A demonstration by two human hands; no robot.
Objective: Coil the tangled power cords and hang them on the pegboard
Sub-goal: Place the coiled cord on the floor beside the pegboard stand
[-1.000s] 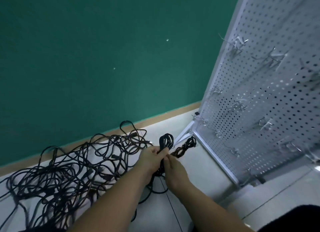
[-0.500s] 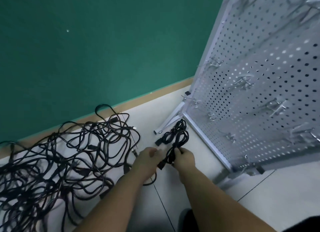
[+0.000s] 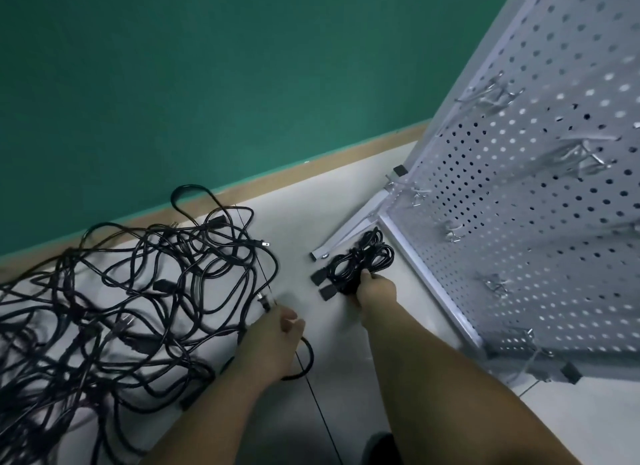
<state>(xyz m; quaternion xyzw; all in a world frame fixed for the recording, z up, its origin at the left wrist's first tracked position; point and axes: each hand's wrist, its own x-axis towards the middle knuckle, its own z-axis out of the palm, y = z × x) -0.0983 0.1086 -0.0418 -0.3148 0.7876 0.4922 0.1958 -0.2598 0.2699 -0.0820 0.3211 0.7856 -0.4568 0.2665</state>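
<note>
A large tangle of black power cords (image 3: 138,291) sprawls over the pale floor at the left. My right hand (image 3: 375,289) grips a small coiled bundle of black cord (image 3: 360,263), which lies low at the foot of the white pegboard (image 3: 519,222); two plug ends stick out on the bundle's left. My left hand (image 3: 273,340) is down at the right edge of the tangle, back to the camera, just below a loose plug (image 3: 265,303). A cord loop comes out from under it. Its fingers are hidden.
Several metal hooks (image 3: 581,156) stick out of the pegboard, all bare. The board's white support leg (image 3: 346,236) runs across the floor just behind the bundle. A green wall with a tan baseboard (image 3: 311,166) closes off the back.
My left hand has let go of the coiled bundle and moved left to the tangle. My right hand has brought the bundle down toward the pegboard's base. The view has tilted downward.
</note>
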